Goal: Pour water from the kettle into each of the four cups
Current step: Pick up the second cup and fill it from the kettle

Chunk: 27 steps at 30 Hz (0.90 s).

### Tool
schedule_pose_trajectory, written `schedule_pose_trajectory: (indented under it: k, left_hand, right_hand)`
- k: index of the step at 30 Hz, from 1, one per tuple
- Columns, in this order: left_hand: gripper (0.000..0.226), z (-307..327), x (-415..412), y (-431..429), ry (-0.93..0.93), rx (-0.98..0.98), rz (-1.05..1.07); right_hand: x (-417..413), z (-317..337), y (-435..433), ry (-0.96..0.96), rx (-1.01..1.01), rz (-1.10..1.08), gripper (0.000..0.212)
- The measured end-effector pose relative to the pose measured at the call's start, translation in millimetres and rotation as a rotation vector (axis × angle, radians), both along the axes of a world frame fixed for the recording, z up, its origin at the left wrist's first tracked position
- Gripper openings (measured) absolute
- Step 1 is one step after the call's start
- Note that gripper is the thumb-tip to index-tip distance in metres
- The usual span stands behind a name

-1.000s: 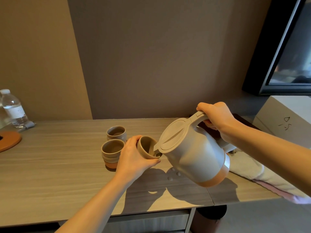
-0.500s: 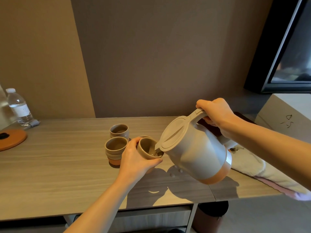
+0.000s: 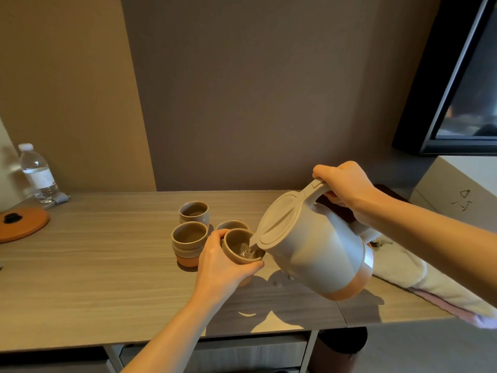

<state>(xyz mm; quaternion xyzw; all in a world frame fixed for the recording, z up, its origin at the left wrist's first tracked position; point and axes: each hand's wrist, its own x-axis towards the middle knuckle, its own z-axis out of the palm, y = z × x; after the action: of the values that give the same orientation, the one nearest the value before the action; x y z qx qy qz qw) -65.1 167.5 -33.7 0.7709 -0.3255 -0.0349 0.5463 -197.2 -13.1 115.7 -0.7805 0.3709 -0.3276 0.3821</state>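
My right hand grips the handle of a grey kettle with an orange band, tilted down to the left above the table. Its spout sits over a grey-brown cup that my left hand holds tilted toward the kettle. Water shows inside that cup. Three other cups stand on the wooden table: one at the back, one front left with an orange base, and one partly hidden behind the held cup.
A water bottle and an orange round pad sit at the far left. A folded towel lies at the table's right end, beside a white box. A dark screen hangs upper right. Droplets wet the table under the kettle.
The kettle has tipped a little further and water now runs into the held cup. Both hands keep their grips. The fourth cup has come into sight behind the held one.
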Motion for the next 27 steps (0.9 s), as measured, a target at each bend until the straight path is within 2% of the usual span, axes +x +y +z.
schedule_pose_trajectory:
  k: [4,27]
  left_hand:
    - [0.088,-3.5,-2.9,0.2,0.015,0.001,0.008]
    - [0.086,-8.2,-9.4,1.6,0.073,-0.045,0.000]
  right_hand:
    - [-0.1,0.0,0.7,0.022,-0.023,-0.003,0.037]
    - [-3.0,1.9,0.1,0.030,-0.029,0.022,0.032]
